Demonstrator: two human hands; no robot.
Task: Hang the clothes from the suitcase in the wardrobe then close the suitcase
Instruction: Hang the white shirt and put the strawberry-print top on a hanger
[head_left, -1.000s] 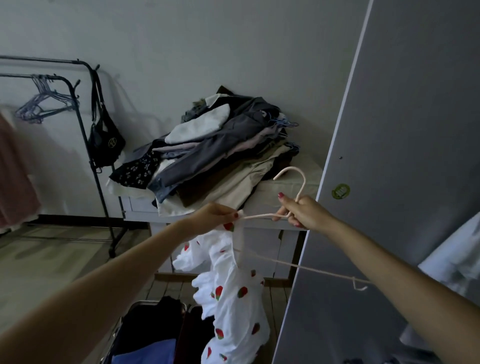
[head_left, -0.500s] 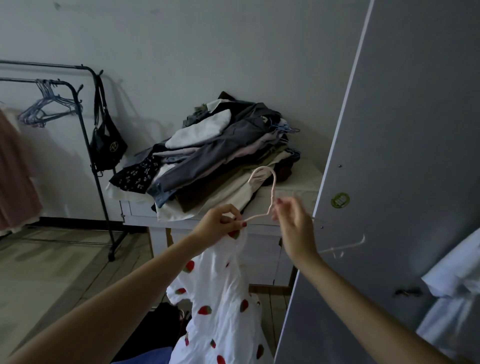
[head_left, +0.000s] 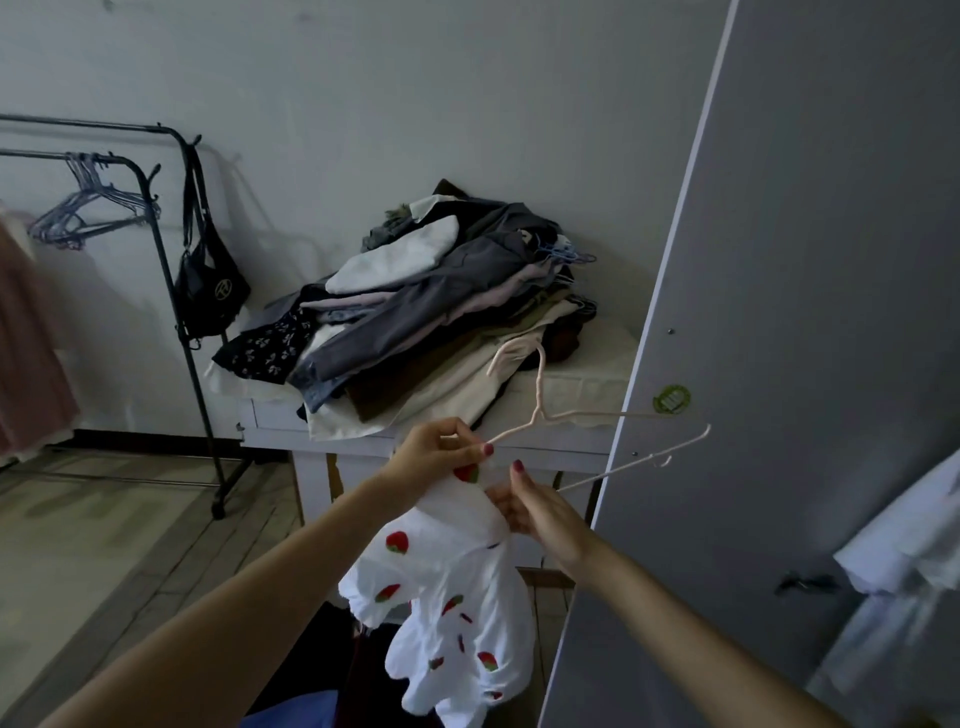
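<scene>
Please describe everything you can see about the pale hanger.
The hanger is thin, pale pink and looks coated. Its hook points up and curls left. It is tilted; one arm reaches toward the wardrobe door. The left hand pinches its other end, where the strawberry garment hangs. The right hand grips that garment.

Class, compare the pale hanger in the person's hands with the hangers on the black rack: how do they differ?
The pale hanger is pinched by the left hand and tilted; the rack hangers hang bunched and untouched. The first has the strawberry-print garment at one end; the others are bare. Both have hooks.
</scene>
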